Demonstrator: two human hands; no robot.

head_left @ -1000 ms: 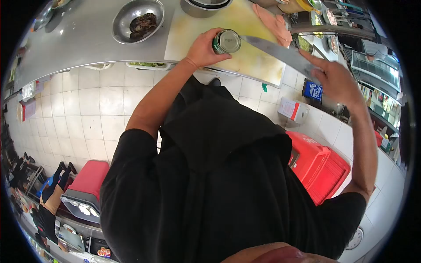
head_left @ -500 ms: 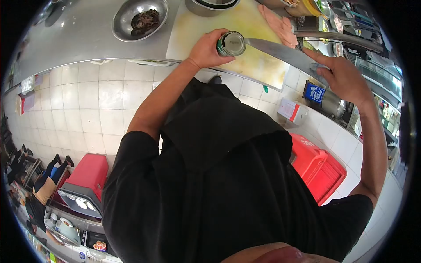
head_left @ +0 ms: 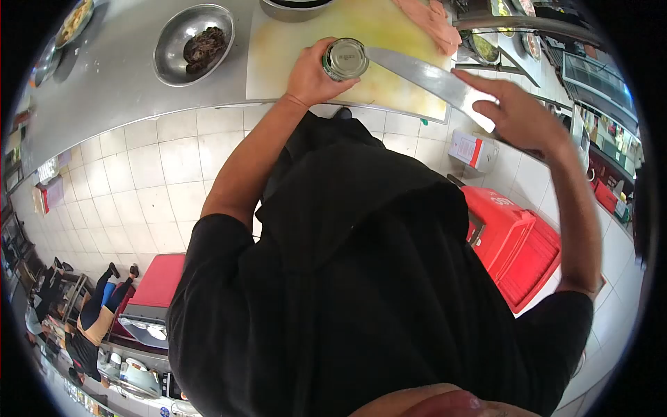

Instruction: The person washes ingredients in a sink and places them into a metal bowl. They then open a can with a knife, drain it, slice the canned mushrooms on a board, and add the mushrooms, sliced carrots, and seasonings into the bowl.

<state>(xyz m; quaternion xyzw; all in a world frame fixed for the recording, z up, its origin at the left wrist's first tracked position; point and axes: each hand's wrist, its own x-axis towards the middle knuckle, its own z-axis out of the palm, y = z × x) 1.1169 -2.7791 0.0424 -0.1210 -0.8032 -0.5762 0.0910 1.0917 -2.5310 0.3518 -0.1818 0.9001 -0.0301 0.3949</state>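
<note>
My left hand (head_left: 309, 80) is wrapped around the side of a tin can (head_left: 346, 59), whose flat metal end faces up toward me. In my right hand (head_left: 524, 118) is a large kitchen knife (head_left: 424, 78); the handle is hidden in the palm and the index finger stretches along the blade. The knife's tip meets the right side of the can's rim, though I cannot tell whether it has pierced the metal. Both are over a yellow-stained white cutting board (head_left: 278, 59) near the counter's front edge.
A steel bowl (head_left: 165, 55) with dark food (head_left: 205, 50) stands left of the board. A pot (head_left: 295, 12) and a pinkish cloth (head_left: 432, 26) lie at its far side. Red bins (head_left: 511, 233) stand on the floor at right. Another person (head_left: 94, 313) is at lower left.
The whole view has shifted, so the counter things sit further left and higher. The knife slants down more steeply in view, its tip still at the can's rim. Both grips look the same.
</note>
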